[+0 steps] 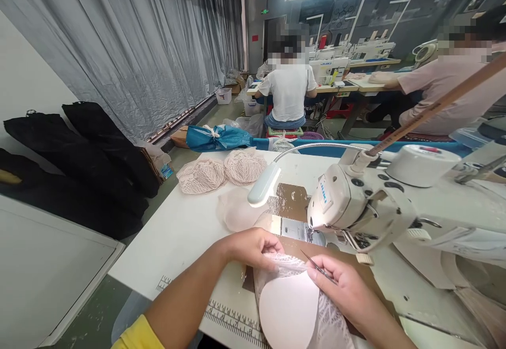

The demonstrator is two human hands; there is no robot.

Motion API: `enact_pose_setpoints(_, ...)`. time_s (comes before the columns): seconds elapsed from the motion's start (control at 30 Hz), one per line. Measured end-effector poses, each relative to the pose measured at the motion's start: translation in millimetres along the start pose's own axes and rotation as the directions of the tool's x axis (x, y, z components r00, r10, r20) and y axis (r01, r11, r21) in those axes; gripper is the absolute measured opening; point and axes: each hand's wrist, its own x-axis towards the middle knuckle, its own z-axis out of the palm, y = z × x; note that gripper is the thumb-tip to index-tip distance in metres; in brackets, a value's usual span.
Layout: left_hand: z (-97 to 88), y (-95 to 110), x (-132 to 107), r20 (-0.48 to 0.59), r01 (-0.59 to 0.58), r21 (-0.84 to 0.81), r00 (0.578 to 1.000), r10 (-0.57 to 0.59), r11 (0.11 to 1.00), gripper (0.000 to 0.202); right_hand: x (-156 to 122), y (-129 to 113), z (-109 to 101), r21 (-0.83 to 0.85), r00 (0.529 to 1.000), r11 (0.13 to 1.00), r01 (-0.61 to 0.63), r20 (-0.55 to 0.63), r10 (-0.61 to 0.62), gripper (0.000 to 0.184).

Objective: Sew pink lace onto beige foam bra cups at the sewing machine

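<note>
My left hand (259,249) pinches the upper edge of a pale pink lace piece (292,264) between thumb and fingers. At the right end of that edge, my right hand (336,280) grips the lace with its thumb and index finger. A slim dark metal tool (316,264), pointed like tweezers or small scissors, sticks out of the same hand toward the upper left. On the lace below the hands lies a smooth, rounded pale pink cup pad (290,312). The sewing machine (356,206) stands just beyond my right hand.
Two lace bra cups (223,172) and some sheer fabric (239,209) lie on the white table (158,254). A lamp (264,185) on a bent neck overhangs it. Black bags (79,164) stand at left. Two people sit at machines ahead.
</note>
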Motion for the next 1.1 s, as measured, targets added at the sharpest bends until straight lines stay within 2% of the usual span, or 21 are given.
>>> enact_pose_setpoints(0.13,-10.2,-2,-5,-0.029,0.036,-0.010,0.999,-0.036,0.999,0.037,0,4,3,0.070,0.999,0.997,-0.036,-0.031,0.038,0.038)
enact_pose_setpoints(0.33,-10.9,-1,-7,-0.125,0.033,0.003,0.992,-0.033,0.999,0.037,-3,-1,7,0.107,0.997,0.994,-0.024,-0.075,0.032,0.036)
enact_pose_setpoints(0.5,0.8,5,-4,-0.130,-0.039,0.107,0.990,0.053,0.994,0.048,-3,-2,7,0.089,0.996,0.996,0.002,-0.087,0.006,0.036)
enact_pose_setpoints(0.6,14.7,6,4,-0.203,-0.038,0.144,0.977,0.067,0.989,0.055,-1,-1,4,0.072,1.000,0.997,-0.006,-0.022,0.007,0.036)
enact_pose_setpoints(0.67,23.8,3,11,-0.218,-0.064,0.103,0.972,0.085,0.993,0.052,-1,0,1,0.054,1.000,0.998,0.011,0.012,-0.012,0.035)
enact_pose_setpoints(0.77,32.1,0,18,-0.178,-0.080,-0.042,0.981,0.072,0.996,0.042,0,1,-3,0.042,0.998,0.998,0.053,0.035,-0.055,0.034)
enact_pose_setpoints(0.9,33.1,6,17,-0.116,-0.015,-0.192,0.993,-0.008,0.981,0.037,0,3,-5,0.068,0.992,0.992,0.111,0.058,-0.115,0.034)
enact_pose_setpoints(1.0,32.3,11,14,-0.064,-0.045,-0.295,0.998,0.027,0.954,0.038,-2,2,-7,0.170,0.989,0.979,0.115,0.078,-0.129,0.040)
enact_pose_setpoints(1.1,32.9,10,14,-0.065,-0.052,-0.331,0.997,0.032,0.942,0.040,-4,-1,-9,0.117,0.990,0.985,0.128,0.051,-0.135,0.041)
